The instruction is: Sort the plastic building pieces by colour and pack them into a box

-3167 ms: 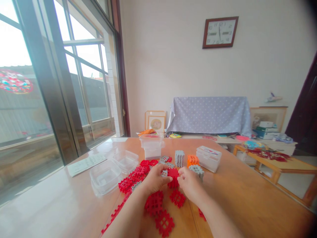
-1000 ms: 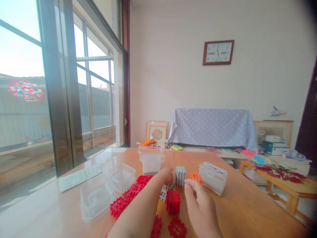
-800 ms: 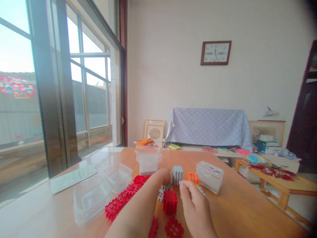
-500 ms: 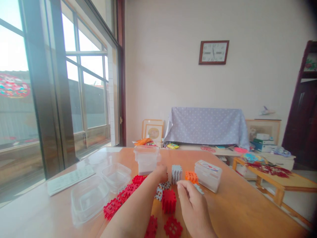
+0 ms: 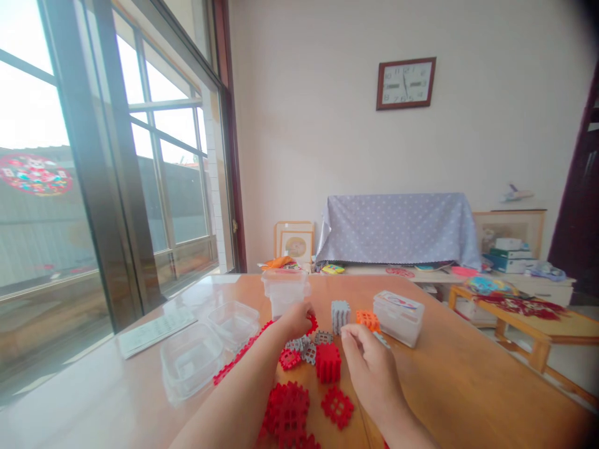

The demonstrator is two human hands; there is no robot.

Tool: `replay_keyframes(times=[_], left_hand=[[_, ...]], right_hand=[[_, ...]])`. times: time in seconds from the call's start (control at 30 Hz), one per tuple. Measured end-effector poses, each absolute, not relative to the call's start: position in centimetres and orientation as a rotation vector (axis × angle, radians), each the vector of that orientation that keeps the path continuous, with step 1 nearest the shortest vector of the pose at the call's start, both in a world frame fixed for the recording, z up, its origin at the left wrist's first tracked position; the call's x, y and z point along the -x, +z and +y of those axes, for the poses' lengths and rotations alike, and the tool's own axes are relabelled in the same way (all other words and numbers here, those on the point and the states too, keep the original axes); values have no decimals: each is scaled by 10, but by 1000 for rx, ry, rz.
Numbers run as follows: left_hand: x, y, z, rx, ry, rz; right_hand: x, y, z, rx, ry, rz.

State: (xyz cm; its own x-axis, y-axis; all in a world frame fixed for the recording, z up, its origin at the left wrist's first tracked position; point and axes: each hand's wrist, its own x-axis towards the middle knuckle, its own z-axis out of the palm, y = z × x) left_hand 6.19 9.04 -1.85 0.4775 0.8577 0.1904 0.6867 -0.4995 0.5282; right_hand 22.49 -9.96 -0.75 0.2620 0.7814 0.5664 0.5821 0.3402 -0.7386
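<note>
My left hand (image 5: 296,320) reaches across the table with its fingers closed on a red notched plastic tile (image 5: 312,323). Beneath it lie grey notched tiles (image 5: 309,353) and another red tile (image 5: 290,359). My right hand (image 5: 369,358) is closed, thumb against the fingers; anything inside is hidden. Just left of it stands a red tile stack (image 5: 328,363), with a grey stack (image 5: 340,317) and an orange stack (image 5: 367,321) beyond. A single red tile (image 5: 337,407) lies nearer me. More red tiles (image 5: 287,408) are heaped beside my left forearm, which partly covers a red row.
Clear lidless tubs (image 5: 191,358) and a paper sheet (image 5: 156,333) lie on the left. Another clear container (image 5: 284,290) stands at the back, and a lidded box (image 5: 399,318) on the right. A low wooden table (image 5: 538,337) is beyond the right edge.
My left hand has moved a little left, and a red tile now shows in its fingers. More red tiles are visible under my left arm. The camera view has shifted; my right hand stays closed.
</note>
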Motion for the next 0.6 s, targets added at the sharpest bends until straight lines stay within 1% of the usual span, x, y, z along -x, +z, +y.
replay_keyframes(times=[0.27,0.33,0.47,0.6], left_hand=[[-31,4,37,-2019,860,1173],[-28,12,20,-1727,959,1016],[-33,22,-12,-1452,1054,837],[-45,20,-32,-1357,1086,737]], right_hand=[[-227,-9,-97,1330,259,-1425],[-226,-9,-96,1316,305,-1438],[-222,-8,-98,1273,525,-1391],[-219,-8,-98,1214,753,-1331]])
